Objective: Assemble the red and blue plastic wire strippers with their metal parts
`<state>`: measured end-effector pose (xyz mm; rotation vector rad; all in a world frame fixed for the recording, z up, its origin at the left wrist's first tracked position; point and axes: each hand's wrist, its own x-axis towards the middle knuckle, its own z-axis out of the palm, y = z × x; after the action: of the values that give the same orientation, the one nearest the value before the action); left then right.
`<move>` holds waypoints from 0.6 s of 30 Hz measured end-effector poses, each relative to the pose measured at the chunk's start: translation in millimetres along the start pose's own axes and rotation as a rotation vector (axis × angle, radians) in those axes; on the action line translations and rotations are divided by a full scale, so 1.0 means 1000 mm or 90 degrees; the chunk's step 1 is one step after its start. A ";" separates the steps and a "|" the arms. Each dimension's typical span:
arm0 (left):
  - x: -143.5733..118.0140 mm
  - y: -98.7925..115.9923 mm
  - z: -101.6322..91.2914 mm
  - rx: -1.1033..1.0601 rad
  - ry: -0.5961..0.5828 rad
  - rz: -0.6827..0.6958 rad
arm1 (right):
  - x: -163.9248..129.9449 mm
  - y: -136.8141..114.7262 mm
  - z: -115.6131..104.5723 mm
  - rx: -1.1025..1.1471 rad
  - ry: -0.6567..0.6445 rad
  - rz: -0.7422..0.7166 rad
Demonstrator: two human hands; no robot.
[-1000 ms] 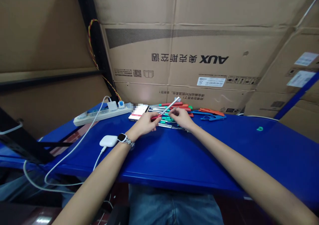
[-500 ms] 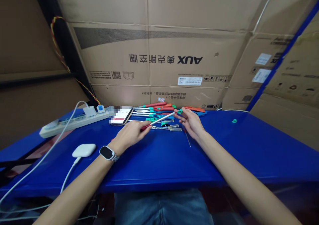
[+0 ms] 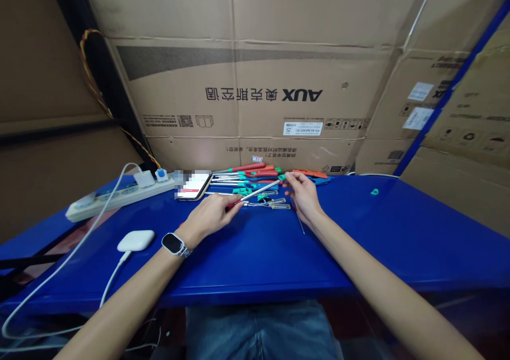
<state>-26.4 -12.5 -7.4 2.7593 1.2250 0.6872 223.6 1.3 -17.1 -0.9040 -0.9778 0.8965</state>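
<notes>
My left hand (image 3: 209,216) grips a red-handled screwdriver (image 3: 255,192) whose metal shaft points up and to the right. A watch (image 3: 173,243) sits on that wrist. My right hand (image 3: 302,194) hovers at the shaft's tip, fingers pinched on a small green cap (image 3: 281,178). Behind both hands lies a pile of screwdrivers (image 3: 249,175) with red and green handles. A thin loose screwdriver (image 3: 298,217) rests on the blue table (image 3: 255,259) beside my right wrist.
A phone (image 3: 194,185) lies left of the pile, next to a white power strip (image 3: 119,195) with plugs and cables. A white charging case (image 3: 136,240) sits near my left forearm. A green cap (image 3: 374,192) lies far right. Cardboard boxes (image 3: 255,99) wall the back.
My head turned to the right, so the scene shifted left. My right hand drew away from the pile with the green cap, then came back toward the shaft's tip.
</notes>
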 end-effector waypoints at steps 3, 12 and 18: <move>0.000 0.000 0.000 -0.005 0.004 0.005 | -0.001 0.002 0.001 -0.031 -0.021 -0.004; -0.001 -0.001 -0.001 -0.005 -0.014 0.026 | 0.001 0.004 -0.006 -0.070 -0.178 -0.023; 0.002 0.003 0.004 0.001 -0.009 0.053 | -0.004 0.005 -0.001 -0.024 -0.298 0.100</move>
<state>-21.2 -13.0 -9.9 2.8256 1.1153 0.6718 222.3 -1.2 -23.4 -0.8266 -1.3397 1.2609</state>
